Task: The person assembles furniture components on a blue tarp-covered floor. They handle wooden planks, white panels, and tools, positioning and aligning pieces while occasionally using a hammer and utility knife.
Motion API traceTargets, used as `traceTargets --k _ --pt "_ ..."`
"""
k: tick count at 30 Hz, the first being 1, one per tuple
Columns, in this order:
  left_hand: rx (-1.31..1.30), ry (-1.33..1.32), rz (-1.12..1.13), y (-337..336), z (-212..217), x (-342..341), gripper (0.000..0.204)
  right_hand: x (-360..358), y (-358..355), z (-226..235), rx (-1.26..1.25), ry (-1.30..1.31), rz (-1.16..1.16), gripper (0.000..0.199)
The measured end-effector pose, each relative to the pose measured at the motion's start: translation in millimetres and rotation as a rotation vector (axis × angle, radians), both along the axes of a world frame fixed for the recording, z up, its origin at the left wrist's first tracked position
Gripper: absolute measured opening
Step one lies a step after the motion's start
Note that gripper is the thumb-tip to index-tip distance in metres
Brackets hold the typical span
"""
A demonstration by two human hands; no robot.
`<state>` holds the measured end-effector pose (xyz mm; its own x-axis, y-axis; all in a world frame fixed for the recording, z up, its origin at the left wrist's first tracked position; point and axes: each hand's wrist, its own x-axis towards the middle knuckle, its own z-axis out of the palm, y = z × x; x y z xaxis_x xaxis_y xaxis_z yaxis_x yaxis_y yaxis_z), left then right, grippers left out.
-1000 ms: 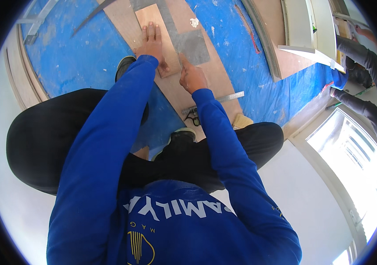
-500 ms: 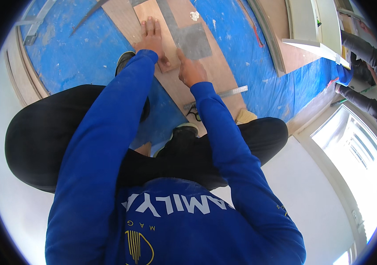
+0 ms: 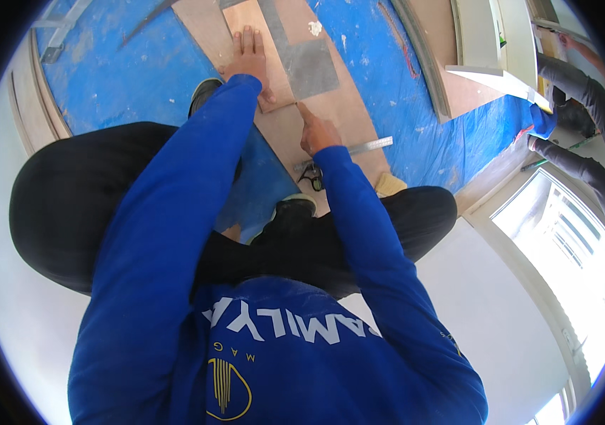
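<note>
My left hand [image 3: 248, 62] lies flat on a narrow light wood board [image 3: 254, 21], fingers spread toward its far end. Beneath that board is a longer, wider plywood sheet [image 3: 350, 117]. My right hand [image 3: 318, 133] is at the board's near right corner, its index finger stretched to that corner and the other fingers curled in. Whatever it may hold is too small to make out. A grey sheet piece [image 3: 314, 67] lies on the plywood just right of the board. Close to my right wrist are a metal ruler [image 3: 373, 146] and black-handled scissors [image 3: 314, 178].
Blue sheeting [image 3: 104, 85] covers the floor. A yellowish block [image 3: 391, 185] lies by my right knee. Stacked panels [image 3: 426, 57] and a white board [image 3: 497, 79] stand at the far right, near another person's legs [image 3: 585, 88]. A metal bracket [image 3: 61, 35] is at the far left.
My right hand has slid toward me along the board's right edge, down to its near corner. My left hand stays pressed on the board. The whole view has shifted slightly.
</note>
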<state>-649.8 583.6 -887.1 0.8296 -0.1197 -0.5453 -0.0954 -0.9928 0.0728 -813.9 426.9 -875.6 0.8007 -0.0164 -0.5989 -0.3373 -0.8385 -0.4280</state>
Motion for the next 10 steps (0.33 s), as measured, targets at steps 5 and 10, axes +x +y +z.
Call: traceTargets --k 5,10 --pt "0.017 0.045 -0.01 -4.7 4.6 1.0 0.159 26.5 5.1 30.2 0.158 -0.169 -0.167 0.058" --pt "0.042 0.023 -0.048 -0.8 -21.4 4.9 0.137 80.2 3.5 4.5 0.206 -0.418 -0.164 0.059"
